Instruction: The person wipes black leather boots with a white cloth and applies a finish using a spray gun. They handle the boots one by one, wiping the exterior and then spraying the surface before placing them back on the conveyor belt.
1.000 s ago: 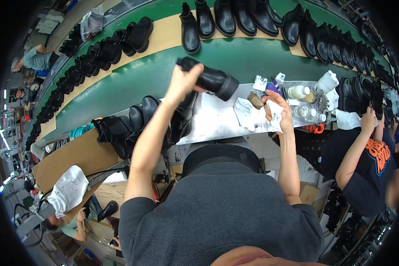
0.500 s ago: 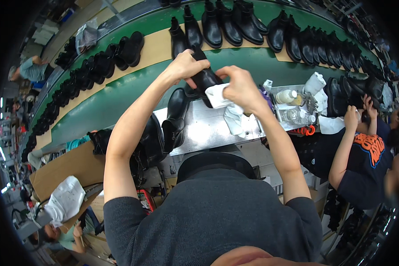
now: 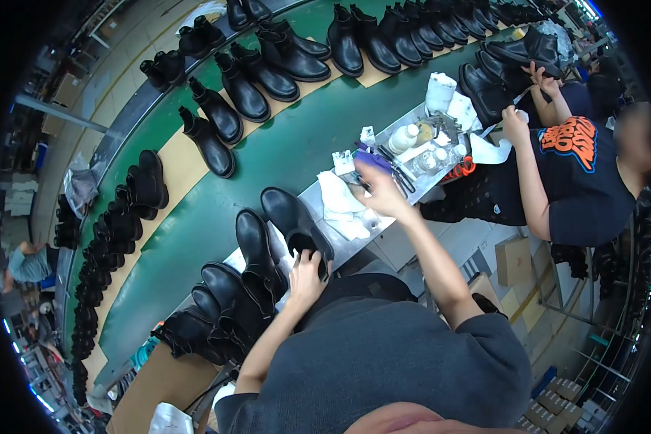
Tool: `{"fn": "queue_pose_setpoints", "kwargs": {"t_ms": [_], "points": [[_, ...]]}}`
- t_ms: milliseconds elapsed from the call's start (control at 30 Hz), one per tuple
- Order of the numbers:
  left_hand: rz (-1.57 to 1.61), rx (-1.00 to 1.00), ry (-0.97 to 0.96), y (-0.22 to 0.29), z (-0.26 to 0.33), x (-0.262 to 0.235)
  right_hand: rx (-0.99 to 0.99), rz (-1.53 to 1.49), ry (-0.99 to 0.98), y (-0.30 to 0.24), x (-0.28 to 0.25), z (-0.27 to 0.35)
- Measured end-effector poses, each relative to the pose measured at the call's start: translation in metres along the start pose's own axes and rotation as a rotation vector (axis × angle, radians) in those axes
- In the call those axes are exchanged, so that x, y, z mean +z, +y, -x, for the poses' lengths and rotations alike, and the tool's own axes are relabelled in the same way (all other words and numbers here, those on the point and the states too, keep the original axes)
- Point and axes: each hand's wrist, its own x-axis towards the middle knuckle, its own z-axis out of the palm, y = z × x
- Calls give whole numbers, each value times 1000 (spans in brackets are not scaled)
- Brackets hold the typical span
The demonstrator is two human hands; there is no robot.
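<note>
My left hand (image 3: 307, 278) grips the shaft of a black leather ankle boot (image 3: 286, 213) near its opening, the toe pointing away from me. Another black boot (image 3: 254, 242) stands just left of it on the metal ledge. Farther right, my right hand (image 3: 382, 194) is over the ledge, beside a white cloth (image 3: 336, 194) and close to a purple item (image 3: 372, 160). Motion blurs its fingers, so whether they touch or hold the cloth does not show.
A tray (image 3: 419, 177) of bottles and tools stands to the right. Rows of black boots (image 3: 275, 61) line the green table (image 3: 267, 148). More boots (image 3: 228, 296) crowd the near left. A co-worker (image 3: 564, 166) handles boots at the right.
My view has turned right. My left hand has brought the boot down toward me, onto or near the ledge. My right hand has left the boot and moved right, by the cloth.
</note>
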Motion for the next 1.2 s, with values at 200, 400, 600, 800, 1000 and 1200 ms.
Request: {"fn": "queue_pose_setpoints", "kwargs": {"t_ms": [200, 400, 600, 800, 1000, 1200], "points": [[42, -12, 26, -4, 7, -5, 212, 30, 804, 119, -230, -6], [77, -194, -40, 6, 12, -29, 350, -105, 262, 260, -299, -45], [-393, -362, 233, 28, 63, -62, 431, -318, 31, 271, -266, -73], [-620, -789, 140, -8, 18, -63, 376, -372, 61, 266, -244, -95], [-127, -1244, 228, -33, 32, -58, 355, -222, 190, 265, -268, -93], [-198, -1239, 90, -92, 57, -49, 115, -136, 279, 181, -296, -63]]}}
